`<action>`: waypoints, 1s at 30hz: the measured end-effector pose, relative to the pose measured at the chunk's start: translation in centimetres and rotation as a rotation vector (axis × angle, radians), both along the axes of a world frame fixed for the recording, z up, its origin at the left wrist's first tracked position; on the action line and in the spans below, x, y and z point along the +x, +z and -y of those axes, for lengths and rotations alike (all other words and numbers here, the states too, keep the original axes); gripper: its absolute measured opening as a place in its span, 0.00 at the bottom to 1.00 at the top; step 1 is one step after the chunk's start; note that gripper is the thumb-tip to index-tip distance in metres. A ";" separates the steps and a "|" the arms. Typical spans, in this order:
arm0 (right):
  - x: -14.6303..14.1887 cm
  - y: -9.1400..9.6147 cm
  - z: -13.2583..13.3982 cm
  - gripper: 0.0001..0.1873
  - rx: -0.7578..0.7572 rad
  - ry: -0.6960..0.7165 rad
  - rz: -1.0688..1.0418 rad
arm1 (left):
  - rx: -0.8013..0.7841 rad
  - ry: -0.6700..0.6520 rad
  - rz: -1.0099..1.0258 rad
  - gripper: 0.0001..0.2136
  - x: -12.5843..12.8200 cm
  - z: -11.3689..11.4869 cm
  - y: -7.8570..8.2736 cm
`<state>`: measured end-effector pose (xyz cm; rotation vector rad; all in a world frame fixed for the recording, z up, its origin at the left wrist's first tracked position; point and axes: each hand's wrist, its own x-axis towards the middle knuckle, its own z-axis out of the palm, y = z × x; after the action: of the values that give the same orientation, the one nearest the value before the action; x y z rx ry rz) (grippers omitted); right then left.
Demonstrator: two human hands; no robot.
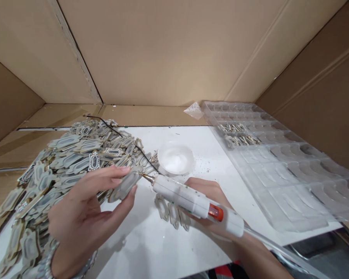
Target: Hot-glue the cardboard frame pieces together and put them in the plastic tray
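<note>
My left hand (pixel 88 207) pinches a small frosted, frame-shaped plaque (pixel 124 188) by its edges. Most of a white hot glue gun (pixel 189 197) with an orange switch shows, and my right hand (pixel 211 188) is wrapped around its handle, partly hidden behind the body. The gun's brass nozzle points left and meets, or nearly meets, the plaque's right end. A clear glue stick (pixel 279 250) sticks out of the gun's back end. Under the gun, three similar plaques (pixel 173 215) lie in a row on the white board (pixel 145 248).
A big heap of plaques (pixel 72 162) covers the left side, crossed by a thin black cord (pixel 112 129). Behind the nozzle stands a white bowl (pixel 176 158). Clear compartment trays (pixel 267 170) lie at right, one holding small metallic pieces (pixel 241 139). Cardboard walls (pixel 168 54) enclose the area.
</note>
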<state>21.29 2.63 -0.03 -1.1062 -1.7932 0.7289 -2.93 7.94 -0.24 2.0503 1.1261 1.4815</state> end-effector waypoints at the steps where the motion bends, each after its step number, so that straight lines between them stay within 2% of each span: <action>1: 0.0 0.0 0.0 0.16 -0.005 -0.006 0.011 | 0.001 0.015 -0.004 0.11 0.1 0.0 0.1; 5: -0.1 0.1 0.1 0.15 -0.063 -0.050 0.017 | 0.012 0.060 -0.015 0.09 0.4 0.2 0.7; 8: 0.0 0.1 0.1 0.15 -0.084 -0.058 0.006 | 0.057 0.047 -0.038 0.08 0.5 0.2 1.0; 11: 0.0 0.2 -0.1 0.14 -0.067 -0.065 0.016 | 0.099 -0.046 -0.023 0.09 0.6 0.1 1.3; 15: 0.2 0.5 -0.4 0.13 -0.100 -0.140 -0.016 | 0.001 -0.169 -0.006 0.12 0.4 -0.8 1.2; 17: 0.2 0.6 -0.4 0.14 -0.140 -0.203 -0.039 | -0.016 -0.128 -0.122 0.12 0.2 -1.7 0.8; 21: 0.3 0.5 -0.5 0.16 -0.154 -0.303 -0.033 | 0.047 0.030 -0.407 0.09 -0.2 -3.8 -0.6; 25: 0.3 0.5 -0.3 0.16 -0.179 -0.272 -0.054 | -0.032 0.115 -0.600 0.08 -0.1 -5.0 -1.6; 30: 0.4 0.8 -0.1 0.15 -0.210 -0.231 -0.098 | -0.091 0.227 -0.812 0.10 0.2 -5.2 -1.9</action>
<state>21.66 2.77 0.73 -1.3655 -1.5017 0.8286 -2.76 13.09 -2.10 2.5940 1.7147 0.6195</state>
